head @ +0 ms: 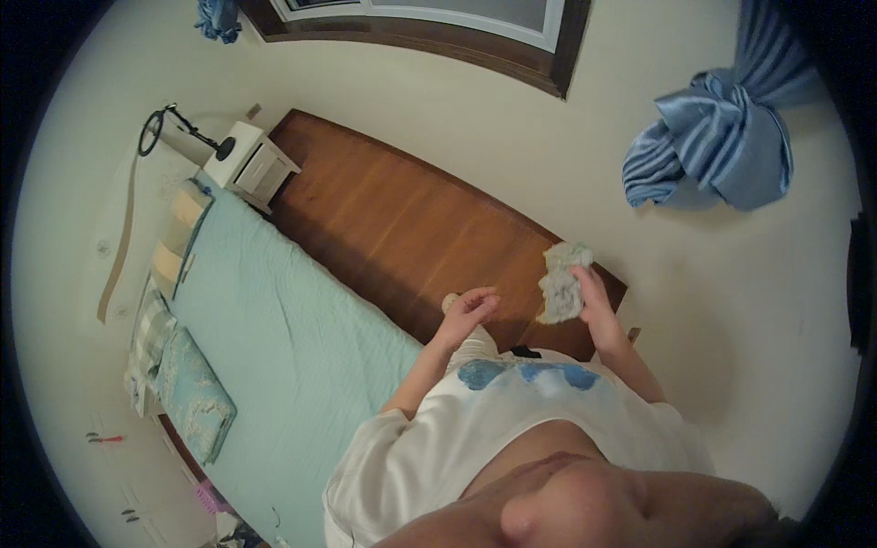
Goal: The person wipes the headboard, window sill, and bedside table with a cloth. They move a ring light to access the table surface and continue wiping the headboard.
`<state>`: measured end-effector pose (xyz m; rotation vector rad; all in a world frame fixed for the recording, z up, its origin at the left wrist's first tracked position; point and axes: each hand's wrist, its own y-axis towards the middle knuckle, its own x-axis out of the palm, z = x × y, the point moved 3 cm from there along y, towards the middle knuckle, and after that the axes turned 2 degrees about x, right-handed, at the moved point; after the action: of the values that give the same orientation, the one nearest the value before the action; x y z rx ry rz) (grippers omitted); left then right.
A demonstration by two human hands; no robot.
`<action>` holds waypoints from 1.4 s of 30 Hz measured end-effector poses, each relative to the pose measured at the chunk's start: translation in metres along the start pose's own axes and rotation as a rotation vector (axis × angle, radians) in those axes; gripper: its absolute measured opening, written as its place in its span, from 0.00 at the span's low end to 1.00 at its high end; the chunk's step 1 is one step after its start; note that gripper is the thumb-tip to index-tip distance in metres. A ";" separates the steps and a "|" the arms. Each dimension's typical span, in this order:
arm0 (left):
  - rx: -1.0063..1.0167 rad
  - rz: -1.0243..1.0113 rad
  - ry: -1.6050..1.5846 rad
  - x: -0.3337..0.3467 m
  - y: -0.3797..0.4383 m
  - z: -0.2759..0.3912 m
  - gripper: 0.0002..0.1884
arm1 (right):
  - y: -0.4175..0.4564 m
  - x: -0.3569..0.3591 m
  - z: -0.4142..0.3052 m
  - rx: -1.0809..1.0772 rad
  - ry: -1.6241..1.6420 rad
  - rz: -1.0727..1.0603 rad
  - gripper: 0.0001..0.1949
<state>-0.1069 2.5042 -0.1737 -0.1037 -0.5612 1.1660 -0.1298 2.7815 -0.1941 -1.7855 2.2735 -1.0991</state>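
My right hand (595,296) grips the right edge of a crumpled, pale grey-green cloth (563,286), which hangs over the wooden floor close to the wall. Yellowish trim runs along the cloth's left edge. In front of my body, my left hand (473,308) holds nothing, its fingers loosely curled and apart. It is over the floor, near the side of the bed. Below my left hand, a small part of a foot or slipper (449,302) shows.
A bed with a light turquoise sheet (294,356) lies to my left, pillows (195,397) at its head. A white nightstand (250,164) carries a black ring-shaped lamp (152,133). Brown floorboards (397,226) run between bed and wall. A knotted blue curtain (719,144) hangs at right, beside the window (438,34).
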 end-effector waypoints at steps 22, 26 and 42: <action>-0.009 0.580 0.092 -0.250 0.178 0.188 0.16 | 0.385 0.277 -0.335 -0.498 -1.518 0.634 0.24; -0.031 0.647 -0.050 -0.262 0.211 0.213 0.17 | 0.452 0.395 -0.316 -0.929 -1.617 0.389 0.19; -0.064 0.283 0.457 -0.319 0.389 0.282 0.18 | 0.422 0.345 -0.341 -0.749 -1.573 0.243 0.25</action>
<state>-0.6529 2.3196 -0.1874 -0.5042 -0.1795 1.3450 -0.7474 2.6859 -0.0432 -1.3920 1.6148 1.0643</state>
